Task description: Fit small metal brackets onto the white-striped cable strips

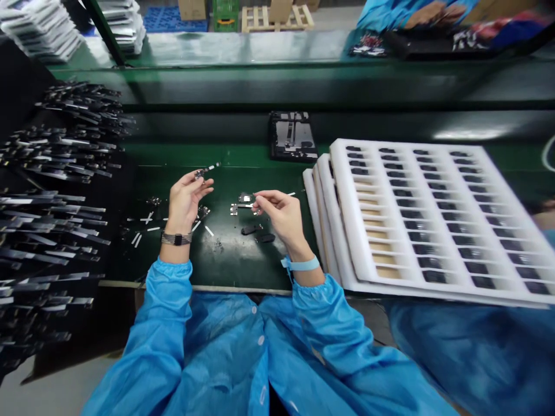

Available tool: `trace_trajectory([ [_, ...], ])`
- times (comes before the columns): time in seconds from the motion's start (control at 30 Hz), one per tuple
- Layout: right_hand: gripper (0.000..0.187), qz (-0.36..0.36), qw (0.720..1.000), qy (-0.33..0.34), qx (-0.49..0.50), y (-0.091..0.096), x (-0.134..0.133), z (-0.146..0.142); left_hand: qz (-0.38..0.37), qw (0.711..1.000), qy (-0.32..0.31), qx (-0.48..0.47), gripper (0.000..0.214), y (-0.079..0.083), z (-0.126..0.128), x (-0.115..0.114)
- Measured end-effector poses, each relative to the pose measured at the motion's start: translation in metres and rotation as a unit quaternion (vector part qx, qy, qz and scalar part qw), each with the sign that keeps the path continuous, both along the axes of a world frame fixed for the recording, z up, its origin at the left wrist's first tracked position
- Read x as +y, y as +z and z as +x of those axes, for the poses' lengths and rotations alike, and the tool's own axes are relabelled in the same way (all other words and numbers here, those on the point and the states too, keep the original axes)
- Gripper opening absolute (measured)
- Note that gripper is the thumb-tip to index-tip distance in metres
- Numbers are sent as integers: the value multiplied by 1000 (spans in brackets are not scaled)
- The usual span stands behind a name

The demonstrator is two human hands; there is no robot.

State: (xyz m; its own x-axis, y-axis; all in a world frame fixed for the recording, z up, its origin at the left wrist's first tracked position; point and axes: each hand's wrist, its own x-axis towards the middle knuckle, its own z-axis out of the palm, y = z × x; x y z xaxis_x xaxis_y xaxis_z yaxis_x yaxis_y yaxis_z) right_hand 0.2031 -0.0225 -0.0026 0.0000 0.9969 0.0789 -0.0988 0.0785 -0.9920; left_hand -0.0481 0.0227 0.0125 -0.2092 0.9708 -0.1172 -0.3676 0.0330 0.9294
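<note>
Raised over the green bench, my left hand (187, 199) pinches a small electronic part with a thin strip (211, 168) sticking out to the right. My right hand (280, 214) has thumb and forefinger closed at the end of a small flex cable assembly (243, 206), low over the bench; whether it is lifted I cannot tell. Two black oval pieces (264, 237) lie just below that hand. Under and around my left hand are scattered small circuit parts (154, 201) and white strips (208, 230).
White foam trays (353, 242) with black parts in slots are stacked at right. A black tray (293, 136) of flat parts sits at the back. Bundles of strip-like parts (47, 216) line the left. Across the bench are a co-worker's hands (433, 13). Another person's blue clothing (472, 352) is at lower right.
</note>
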Motion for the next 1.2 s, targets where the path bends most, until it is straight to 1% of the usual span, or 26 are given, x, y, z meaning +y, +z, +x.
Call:
trace_trajectory([
  [0.1, 34, -7, 999, 29, 15, -4, 11, -10, -10, 1000, -19, -13, 25, -10, 7, 2],
  [0.23, 43, -21, 997, 65, 37, -15, 22, -19, -7, 999, -32, -2, 28, -22, 15, 5],
  [0.3, 43, -39, 995, 79, 48, -21, 24, -21, -13, 999, -40, -8, 31, -27, 21, 4],
  [0.37, 39, -61, 993, 89, 55, -25, 23, -21, -24, 998, -49, -21, 34, -29, 28, 1],
  [0.47, 32, -85, 990, 95, 54, -26, 20, -21, -40, 997, -61, -27, 35, -30, 35, -3],
  [0.57, 30, -99, 989, 94, 53, -25, 16, -22, -40, 997, -70, -21, 35, -29, 38, -6],
  [0.73, 34, -108, 988, 98, 56, -24, 12, -25, -21, 998, -52, -28, 28, -25, 40, -9],
  [0.9, 39, -98, 986, 129, 28, -20, 9, -22, -11, 999, -28, -42, 23, -22, 44, -10],
  [1.0, 41, -94, 986, 139, 9, -18, 8, -21, -18, 998, -21, -53, 23, -23, 46, -11],
  [1.2, 45, -120, 981, 150, 9, -21, 5, -25, -23, 999, -20, -33, 22, -27, 47, -9],
])
